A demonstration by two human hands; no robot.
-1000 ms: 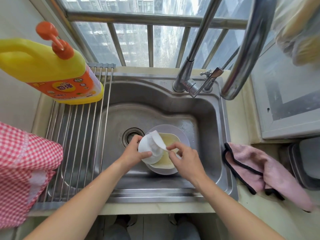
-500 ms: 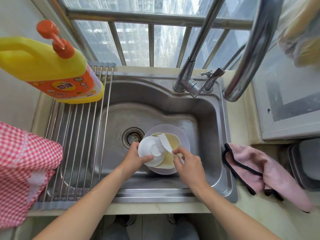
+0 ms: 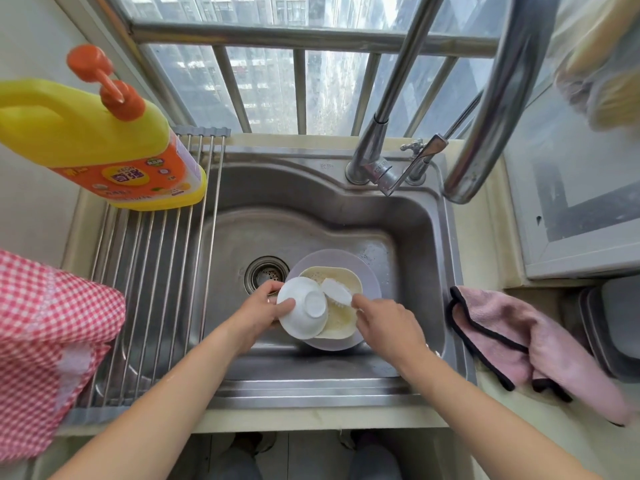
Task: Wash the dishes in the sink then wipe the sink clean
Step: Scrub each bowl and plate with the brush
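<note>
A small white ceramic bowl, bottom up, is gripped by the left hand over the steel sink; a white scrubber, apparently a brush, is pinched by the right hand. Washing is underway; a soiled cream square dish, a lilac plate and the wiping are left.

Sink: brushed stainless steel, dull sheen, water-spotted near the basin floor. Faucet: polished metal, mirror-bright. Roll-up drying rack: smooth steel rods, glossy. Dish soap bottle: glossy yellow plastic with a slick orange label and an orange plastic pump. White bowl: smooth, glossy, ceramic or plastic, cannot tell which. Round plate: matt pale lilac, looks plastic. Cream square dish: smooth, filmed with residue. Pink cloth: soft, fuzzy fabric with black edging. Checked cloth: woven red-and-white fabric, matt.
</note>
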